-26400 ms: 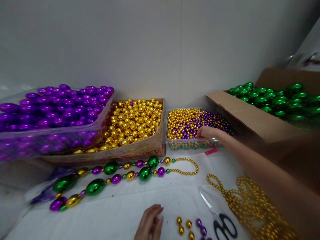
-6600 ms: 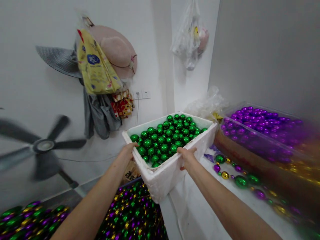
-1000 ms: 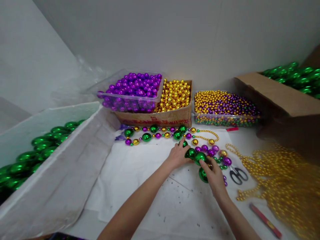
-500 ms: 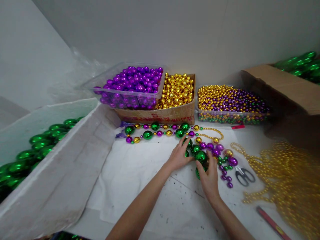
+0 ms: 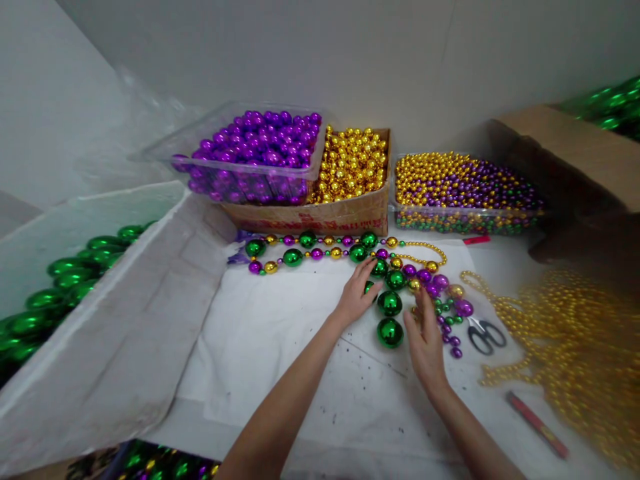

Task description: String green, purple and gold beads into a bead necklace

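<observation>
Several loose green balls point(image 5: 390, 331) lie in a short column on the white cloth point(image 5: 280, 340) in front of me. My left hand point(image 5: 357, 293) rests flat with fingers spread, touching the upper green balls. My right hand point(image 5: 426, 337) hovers open just right of the lowest green ball, fingers apart and holding nothing. Small purple, gold and green beads point(image 5: 443, 300) are scattered right of the hands. A finished bead necklace point(image 5: 320, 250) of green, purple and gold lies beyond them.
A white foam box point(image 5: 125, 333) of green balls fills the left. At the back stand a clear tub of purple balls point(image 5: 250, 147), a carton of gold balls point(image 5: 350, 160) and a tray of small mixed beads point(image 5: 460, 190). Scissors point(image 5: 483, 333), gold bead strands point(image 5: 575, 340), a red marker point(image 5: 537, 425) lie right.
My right hand has lifted off the lowest green ball and opened, leaving it bare on the cloth. My left hand slid slightly up toward the necklace. The view tilted down a little.
</observation>
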`<control>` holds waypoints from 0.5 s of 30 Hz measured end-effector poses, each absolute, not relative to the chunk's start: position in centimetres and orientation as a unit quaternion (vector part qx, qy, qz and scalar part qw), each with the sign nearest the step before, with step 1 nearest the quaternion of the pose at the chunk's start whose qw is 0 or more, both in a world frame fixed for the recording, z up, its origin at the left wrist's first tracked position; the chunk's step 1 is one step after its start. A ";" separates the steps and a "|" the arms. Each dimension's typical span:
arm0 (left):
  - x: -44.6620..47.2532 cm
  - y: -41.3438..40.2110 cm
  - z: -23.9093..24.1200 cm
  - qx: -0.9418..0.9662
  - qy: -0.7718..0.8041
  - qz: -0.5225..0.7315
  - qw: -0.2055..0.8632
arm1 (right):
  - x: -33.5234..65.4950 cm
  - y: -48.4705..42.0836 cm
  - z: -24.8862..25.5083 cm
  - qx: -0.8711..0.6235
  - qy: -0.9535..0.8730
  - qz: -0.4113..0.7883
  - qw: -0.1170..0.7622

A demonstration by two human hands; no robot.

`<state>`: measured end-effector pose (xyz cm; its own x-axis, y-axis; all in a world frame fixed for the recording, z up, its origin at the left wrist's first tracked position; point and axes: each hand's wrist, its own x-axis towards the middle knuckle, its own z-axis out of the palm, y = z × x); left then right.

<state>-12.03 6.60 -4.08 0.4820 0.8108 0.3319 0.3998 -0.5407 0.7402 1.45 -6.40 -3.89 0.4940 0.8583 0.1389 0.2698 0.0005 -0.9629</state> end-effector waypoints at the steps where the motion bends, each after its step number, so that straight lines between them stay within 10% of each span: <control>1: -12.3 6.3 -3.9 0.800 0.379 0.354 0.301 | 2.5 -7.3 -3.6 -0.653 -0.422 0.268 0.569; 9: -16.1 -1.9 -2.7 0.663 0.557 0.426 0.264 | 6.1 -14.4 -3.0 -0.653 -0.655 0.252 0.284; 15: -16.5 -6.4 -3.5 0.821 0.494 0.232 0.170 | 1.3 -13.4 -3.8 -0.659 -0.716 0.159 0.169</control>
<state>-16.49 -6.35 -3.47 0.4047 0.8891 0.2138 0.7312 -0.4550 0.5082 1.27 -13.45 -3.79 -0.0751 0.9966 0.0325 0.8888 0.0817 -0.4509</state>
